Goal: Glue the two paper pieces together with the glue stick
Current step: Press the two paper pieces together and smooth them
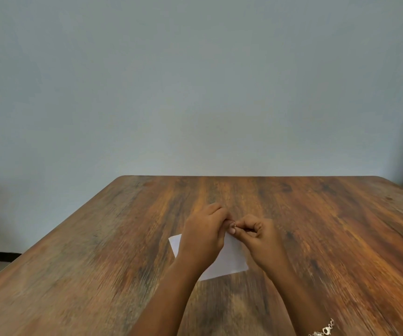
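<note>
A white paper [230,261] lies flat on the wooden table [329,238], partly covered by both hands; I cannot tell whether it is one piece or two stacked. My left hand [204,237] and my right hand [262,236] meet fingertip to fingertip just above the paper's far edge. Both have curled fingers and pinch a small object [235,224] between them, of which only a greyish glint shows. No glue stick is plainly visible; the image is motion-blurred.
The table's far edge [244,176] meets a plain grey-blue wall. Its left edge runs diagonally down toward the floor at the lower left. A bracelet [324,331] sits on my right wrist at the bottom edge.
</note>
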The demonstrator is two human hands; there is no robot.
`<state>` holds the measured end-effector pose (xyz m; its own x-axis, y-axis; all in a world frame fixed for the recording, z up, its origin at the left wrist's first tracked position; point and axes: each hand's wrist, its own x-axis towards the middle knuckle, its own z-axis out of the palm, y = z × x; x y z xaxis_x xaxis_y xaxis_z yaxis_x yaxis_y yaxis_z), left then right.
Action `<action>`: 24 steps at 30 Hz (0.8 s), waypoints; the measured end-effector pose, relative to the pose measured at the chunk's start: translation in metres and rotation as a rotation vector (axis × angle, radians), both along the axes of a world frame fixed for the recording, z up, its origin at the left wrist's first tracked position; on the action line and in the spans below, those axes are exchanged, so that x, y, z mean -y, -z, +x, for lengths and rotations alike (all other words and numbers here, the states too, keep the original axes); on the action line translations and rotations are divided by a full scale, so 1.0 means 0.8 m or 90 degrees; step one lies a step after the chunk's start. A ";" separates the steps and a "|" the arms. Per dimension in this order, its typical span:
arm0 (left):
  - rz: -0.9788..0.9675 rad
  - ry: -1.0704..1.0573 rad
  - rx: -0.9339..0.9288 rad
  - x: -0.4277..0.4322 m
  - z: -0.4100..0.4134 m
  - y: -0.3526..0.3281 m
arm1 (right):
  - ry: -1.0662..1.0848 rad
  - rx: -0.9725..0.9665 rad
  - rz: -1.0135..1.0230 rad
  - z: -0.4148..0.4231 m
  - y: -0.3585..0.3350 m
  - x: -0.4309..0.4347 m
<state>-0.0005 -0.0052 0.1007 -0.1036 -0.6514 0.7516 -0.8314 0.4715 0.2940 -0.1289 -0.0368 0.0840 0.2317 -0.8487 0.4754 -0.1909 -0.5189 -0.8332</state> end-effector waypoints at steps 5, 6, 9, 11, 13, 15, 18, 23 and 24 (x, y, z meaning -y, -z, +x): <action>-0.024 -0.010 -0.096 -0.003 0.004 0.000 | -0.008 -0.040 0.001 -0.004 0.001 0.002; -0.034 -0.016 -0.118 -0.002 0.006 -0.002 | -0.007 -0.046 0.006 -0.006 0.003 0.003; -0.053 -0.031 -0.177 -0.001 0.010 -0.006 | 0.002 -0.074 0.023 -0.013 0.011 0.004; -0.059 -0.020 -0.213 -0.002 0.010 -0.008 | 0.008 -0.085 0.035 -0.017 0.015 0.005; -0.070 -0.009 -0.239 -0.002 0.012 -0.006 | 0.012 -0.092 0.041 -0.021 0.017 0.005; -0.054 -0.008 -0.282 0.000 0.015 -0.001 | 0.014 -0.098 0.048 -0.026 0.018 0.005; -0.006 -0.018 -0.371 0.003 0.018 0.006 | 0.010 -0.089 0.064 -0.032 0.021 0.004; 0.078 -0.058 -0.507 0.013 0.027 0.021 | 0.012 -0.001 0.154 -0.037 0.026 0.004; 0.086 -0.070 -0.542 0.014 0.029 0.025 | 0.005 0.026 0.183 -0.036 0.029 0.004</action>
